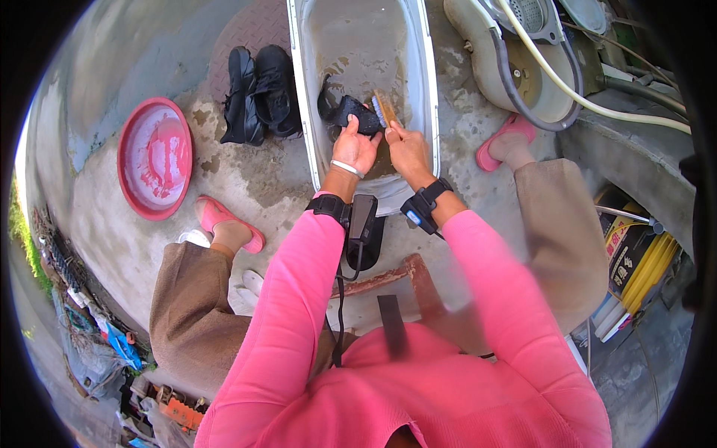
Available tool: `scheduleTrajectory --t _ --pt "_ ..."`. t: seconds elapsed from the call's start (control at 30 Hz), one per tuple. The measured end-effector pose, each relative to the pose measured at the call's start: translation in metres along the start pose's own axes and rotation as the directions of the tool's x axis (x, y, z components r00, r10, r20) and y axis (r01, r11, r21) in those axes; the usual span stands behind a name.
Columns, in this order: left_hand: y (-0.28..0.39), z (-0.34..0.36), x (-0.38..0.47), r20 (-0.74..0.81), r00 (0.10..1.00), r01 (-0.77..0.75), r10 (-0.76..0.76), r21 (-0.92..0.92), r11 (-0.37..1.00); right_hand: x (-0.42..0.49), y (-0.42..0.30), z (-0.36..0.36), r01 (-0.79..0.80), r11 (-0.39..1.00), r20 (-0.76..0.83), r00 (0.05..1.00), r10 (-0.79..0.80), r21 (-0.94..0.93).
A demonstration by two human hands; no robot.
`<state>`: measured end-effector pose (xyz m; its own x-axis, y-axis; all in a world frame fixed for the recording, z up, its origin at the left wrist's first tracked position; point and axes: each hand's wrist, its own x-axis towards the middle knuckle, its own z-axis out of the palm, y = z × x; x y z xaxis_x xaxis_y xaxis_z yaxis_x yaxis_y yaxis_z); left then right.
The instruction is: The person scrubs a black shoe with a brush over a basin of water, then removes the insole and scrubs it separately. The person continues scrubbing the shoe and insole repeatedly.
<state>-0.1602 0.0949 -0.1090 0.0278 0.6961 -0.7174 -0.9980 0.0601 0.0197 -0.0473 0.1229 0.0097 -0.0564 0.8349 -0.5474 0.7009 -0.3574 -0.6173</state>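
Observation:
A long white tub (pixel 301 56) of murky brown water stands before me. Over its near part my left hand (pixel 356 150) grips a wet black shoe (pixel 359 116), thumb on top. The shoe's far-left part reaches into the water beside the tub's left wall. My right hand (pixel 408 150) is closed around a wooden scrub brush (pixel 383 107) with pale bristles. Those bristles face left, right beside the shoe; whether they touch it I cannot tell. The fingers of both hands are close together.
Left of the tub stands a pair of black shoes (pixel 261 95), then a red basin (pixel 188 162). A pale hose (pixel 605 113) crosses a grey-rimmed washing-machine tub (pixel 476 42) at the upper right. Below my arms is a worn red wooden stool (pixel 417 280). Buckets (pixel 633 263) lie at right.

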Motion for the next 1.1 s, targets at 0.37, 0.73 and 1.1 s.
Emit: scheduleTrajectory --t 0.37,0.73,1.1 --pt "-0.002 -0.013 0.012 -0.147 0.989 -0.017 0.028 0.075 0.997 -0.013 0.017 0.012 0.016 0.997 -0.026 1.0 -0.014 0.08" --pt "0.009 -0.015 -0.003 -0.176 0.968 -0.126 0.18 0.278 0.952 -0.015 0.022 0.006 -0.005 1.0 0.037 0.999 0.004 0.027" --pt "0.01 -0.032 0.005 -0.207 0.974 -0.064 0.094 0.147 0.987 -0.019 0.011 0.006 -0.049 0.999 0.149 0.988 0.046 0.021"
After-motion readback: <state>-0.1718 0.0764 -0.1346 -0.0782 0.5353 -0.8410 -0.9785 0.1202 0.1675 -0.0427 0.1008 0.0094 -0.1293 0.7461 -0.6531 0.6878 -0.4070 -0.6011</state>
